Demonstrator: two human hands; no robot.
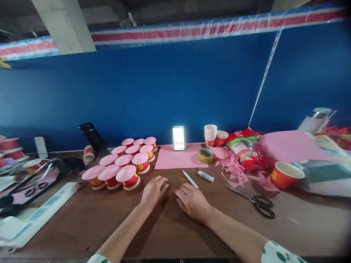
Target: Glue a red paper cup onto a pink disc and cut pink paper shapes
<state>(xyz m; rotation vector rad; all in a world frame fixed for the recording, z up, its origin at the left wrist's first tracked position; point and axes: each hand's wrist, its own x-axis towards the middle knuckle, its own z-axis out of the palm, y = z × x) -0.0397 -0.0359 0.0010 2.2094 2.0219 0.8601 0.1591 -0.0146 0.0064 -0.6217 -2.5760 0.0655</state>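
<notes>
My left hand [155, 190] rests on the brown table with its fingers loosely curved and nothing visible in it. Palm down, my right hand [193, 201] lies a little to the right, also holding nothing. A white pen [190, 179] lies just beyond the right fingers, and a glue stick [206, 176] is beside it. Left of my left hand stand several red paper cups [128, 179], upside down and topped with pink paper discs. Ahead, a sheet of pink paper [175, 160] lies flat, with a lit phone [179, 138] upright at its back.
Black-handled scissors [263, 205] lie at right, near an upright red paper cup [287, 174]. Behind are pink scraps [233, 166], a tape roll [205, 155] and a red plastic bag [244, 148]. A white power strip [46, 212] and black bottle [93, 138] are at left.
</notes>
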